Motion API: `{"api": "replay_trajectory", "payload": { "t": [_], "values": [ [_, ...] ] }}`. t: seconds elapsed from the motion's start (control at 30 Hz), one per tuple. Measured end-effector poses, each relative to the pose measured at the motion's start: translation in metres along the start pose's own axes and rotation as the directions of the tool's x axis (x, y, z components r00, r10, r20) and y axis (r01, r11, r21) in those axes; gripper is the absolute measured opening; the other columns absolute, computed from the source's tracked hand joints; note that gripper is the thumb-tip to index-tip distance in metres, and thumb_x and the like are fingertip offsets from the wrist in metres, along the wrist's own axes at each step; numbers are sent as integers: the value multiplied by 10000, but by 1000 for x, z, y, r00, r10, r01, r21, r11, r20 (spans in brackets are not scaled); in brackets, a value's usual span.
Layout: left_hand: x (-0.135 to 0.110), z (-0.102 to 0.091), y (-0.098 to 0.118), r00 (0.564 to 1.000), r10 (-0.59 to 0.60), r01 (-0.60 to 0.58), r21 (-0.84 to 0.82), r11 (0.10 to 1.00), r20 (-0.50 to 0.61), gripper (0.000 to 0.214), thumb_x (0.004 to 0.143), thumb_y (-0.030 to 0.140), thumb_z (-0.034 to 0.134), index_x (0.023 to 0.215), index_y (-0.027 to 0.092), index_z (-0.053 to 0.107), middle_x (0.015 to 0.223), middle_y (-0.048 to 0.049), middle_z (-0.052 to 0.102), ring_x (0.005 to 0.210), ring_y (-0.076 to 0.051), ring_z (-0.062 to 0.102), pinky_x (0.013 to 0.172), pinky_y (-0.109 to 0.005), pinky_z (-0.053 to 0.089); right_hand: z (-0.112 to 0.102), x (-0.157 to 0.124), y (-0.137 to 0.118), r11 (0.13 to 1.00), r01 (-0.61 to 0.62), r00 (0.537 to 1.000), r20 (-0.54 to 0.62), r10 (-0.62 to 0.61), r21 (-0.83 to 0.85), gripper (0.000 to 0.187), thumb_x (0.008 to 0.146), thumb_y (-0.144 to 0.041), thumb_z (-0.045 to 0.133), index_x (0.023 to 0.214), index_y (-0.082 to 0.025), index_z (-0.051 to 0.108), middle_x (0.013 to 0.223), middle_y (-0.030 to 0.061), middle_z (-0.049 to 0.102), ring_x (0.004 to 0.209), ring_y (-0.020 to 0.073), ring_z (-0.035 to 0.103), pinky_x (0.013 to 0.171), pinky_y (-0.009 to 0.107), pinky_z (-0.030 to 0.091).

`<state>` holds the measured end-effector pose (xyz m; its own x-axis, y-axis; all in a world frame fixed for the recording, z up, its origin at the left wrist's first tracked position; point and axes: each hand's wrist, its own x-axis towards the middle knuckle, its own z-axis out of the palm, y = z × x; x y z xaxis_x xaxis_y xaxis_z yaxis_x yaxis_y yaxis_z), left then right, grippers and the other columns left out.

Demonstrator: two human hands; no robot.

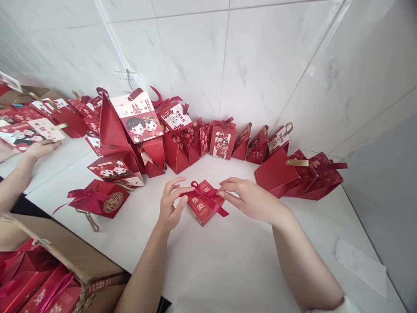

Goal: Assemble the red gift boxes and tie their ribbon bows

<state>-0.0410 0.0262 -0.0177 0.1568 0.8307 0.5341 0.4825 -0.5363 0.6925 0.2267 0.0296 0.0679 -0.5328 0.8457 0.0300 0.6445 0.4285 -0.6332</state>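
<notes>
A small red gift box (202, 215) with gold characters lies flat on the white table, tied with a dark red ribbon bow (208, 199). From the left, my left hand (172, 202) has its thumb and index finger closed about the left side of the bow, the other fingers raised and curved. My right hand (249, 198) comes in from the other side, palm down, its thumb and fingertips pinching the bow's right side. The box sits between my two hands.
Red gift bags (223, 143) with handles line the tiled wall. At left stands a ribbon-tied red box (104, 195); an open cardboard box (74, 252) holds more red boxes. Another person's hand (42, 149) touches a printed bag. A white sheet (361, 265) lies right.
</notes>
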Motion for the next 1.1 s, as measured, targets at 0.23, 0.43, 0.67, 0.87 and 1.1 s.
{"api": "replay_trajectory", "payload": {
  "t": [0.23, 0.43, 0.67, 0.87, 1.1],
  "values": [
    [-1, 9, 2, 998, 6, -13, 118, 993, 62, 305, 960, 349, 429, 1103, 249, 679, 1340, -94, 518, 1275, -259, 458, 1081, -466, 394, 10, -3, -7, 988, -35, 998, 42, 41, -149, 342, 995, -359, 395, 1027, -262, 721, 937, 70, 688, 818, 227, 664, 676, 322, 450],
    [-1, 9, -1, 996, -57, 51, 93, 994, 67, 330, 974, 334, 396, 1165, 233, 645, 1343, -106, 508, 1251, -249, 487, 1060, -444, 415, 20, 3, -12, 956, -81, 993, 54, 100, -284, 370, 991, -308, 384, 1288, -217, 585, 1061, 116, 682, 907, 274, 661, 750, 367, 456],
    [1, 5, -4, 995, -46, 27, 209, 977, 87, 349, 983, 262, 332, 1140, 230, 641, 1379, -96, 485, 1282, -245, 451, 1076, -452, 383, 27, 5, -12, 947, -90, 986, 105, 129, -310, 605, 988, -318, 388, 1550, -300, 163, 1253, 126, 606, 965, 301, 648, 780, 391, 466],
    [4, 2, -1, 998, -48, 38, 268, 963, 33, 166, 940, 282, 464, 965, 211, 612, 1326, -104, 524, 1241, -257, 484, 1040, -444, 404, 26, 4, -14, 959, -80, 990, 92, 108, -273, 627, 981, -327, 418, 1552, -301, 161, 1271, 136, 599, 1001, 313, 645, 790, 406, 482],
    [3, 9, 0, 955, -283, 290, -79, 954, 90, 255, 920, 367, 525, 1120, 225, 596, 1105, -61, 645, 1016, -206, 615, 905, -353, 498, 25, 6, -15, 980, 6, 998, 56, 5, -198, 616, 978, -297, 421, 1544, -325, 179, 1398, 118, 521, 1105, 295, 613, 864, 445, 507]
  ]
}}
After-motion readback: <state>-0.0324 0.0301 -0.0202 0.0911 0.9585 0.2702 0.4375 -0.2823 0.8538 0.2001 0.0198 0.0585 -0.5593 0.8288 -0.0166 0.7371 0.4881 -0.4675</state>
